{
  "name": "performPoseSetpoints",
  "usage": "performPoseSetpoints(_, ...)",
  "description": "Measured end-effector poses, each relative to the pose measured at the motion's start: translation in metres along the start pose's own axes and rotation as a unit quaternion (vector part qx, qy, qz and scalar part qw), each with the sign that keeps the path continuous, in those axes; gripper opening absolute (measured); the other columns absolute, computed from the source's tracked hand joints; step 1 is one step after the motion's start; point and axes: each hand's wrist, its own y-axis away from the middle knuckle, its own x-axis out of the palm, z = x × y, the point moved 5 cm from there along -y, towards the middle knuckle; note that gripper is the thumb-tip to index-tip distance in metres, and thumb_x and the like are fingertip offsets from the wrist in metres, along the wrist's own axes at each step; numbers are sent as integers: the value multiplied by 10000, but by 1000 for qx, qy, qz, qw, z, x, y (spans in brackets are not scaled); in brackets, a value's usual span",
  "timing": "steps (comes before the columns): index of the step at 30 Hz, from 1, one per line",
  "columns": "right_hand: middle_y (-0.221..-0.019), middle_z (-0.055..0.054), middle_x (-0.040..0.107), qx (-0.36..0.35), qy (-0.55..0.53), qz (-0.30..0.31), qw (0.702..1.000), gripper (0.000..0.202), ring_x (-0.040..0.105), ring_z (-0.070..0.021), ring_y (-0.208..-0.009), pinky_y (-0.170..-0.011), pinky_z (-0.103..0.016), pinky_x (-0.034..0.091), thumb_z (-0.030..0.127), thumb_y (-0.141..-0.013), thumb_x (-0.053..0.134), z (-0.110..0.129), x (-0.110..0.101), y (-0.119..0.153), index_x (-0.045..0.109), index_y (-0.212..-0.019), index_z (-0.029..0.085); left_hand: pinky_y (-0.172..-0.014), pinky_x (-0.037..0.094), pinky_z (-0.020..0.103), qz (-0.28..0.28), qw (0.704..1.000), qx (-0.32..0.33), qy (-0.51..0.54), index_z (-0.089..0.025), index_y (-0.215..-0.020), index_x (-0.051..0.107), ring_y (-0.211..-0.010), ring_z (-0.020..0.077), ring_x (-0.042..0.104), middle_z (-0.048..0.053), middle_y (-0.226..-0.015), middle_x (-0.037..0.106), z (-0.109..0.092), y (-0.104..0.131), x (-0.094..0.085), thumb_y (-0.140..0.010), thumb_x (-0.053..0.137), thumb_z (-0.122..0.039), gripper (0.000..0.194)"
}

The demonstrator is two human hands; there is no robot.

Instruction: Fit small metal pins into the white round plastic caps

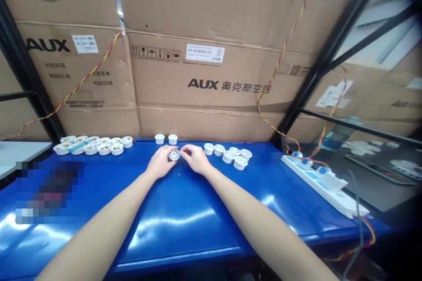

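Near the middle of the blue table (pixel 184 210), my left hand (pixel 160 161) holds a small round white cup (pixel 173 155) between thumb and fingers. My right hand (pixel 196 158) is at the cup's right side, its thumb and fingertips pinched together; whatever they hold, if anything, is too small to make out. A tiny dark piece (pixel 179 174) lies on the table just below the held cup. Behind my hands stand two white cups (pixel 159 139). Several more white cups (pixel 228 156) are grouped to the right of my right hand.
Rows of filled white cups (pixel 104 149) stand at the back left, with a teal pen-like item (pixel 77 147) across them. A white power strip (pixel 323 184) lies at the right. Cardboard sheets (pixel 211 74) rise behind the table. A pixelated dark patch covers the left.
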Motion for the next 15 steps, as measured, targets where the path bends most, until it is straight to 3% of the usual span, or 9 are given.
performPoseSetpoints(5,-785,-11,670,-12,13,3,1000,155,561,-138,-696,-683,-255,409,297,-865,587,2,3,0,666,-788,189,-988,466,358,-9,999,39,-6,-249,-1208,604,-1117,230,579,36,-1188,639,-10,0,-1,-727,568,-97,506)
performPoseSetpoints(15,-846,-32,677,-4,-13,-28,1000,158,576,-161,-753,-724,-284,428,312,-868,556,7,-1,0,653,-838,192,-960,473,361,-15,1000,21,3,-240,-1159,587,-1104,244,591,34,-1181,650,-16,1,-5,-732,573,-143,438)
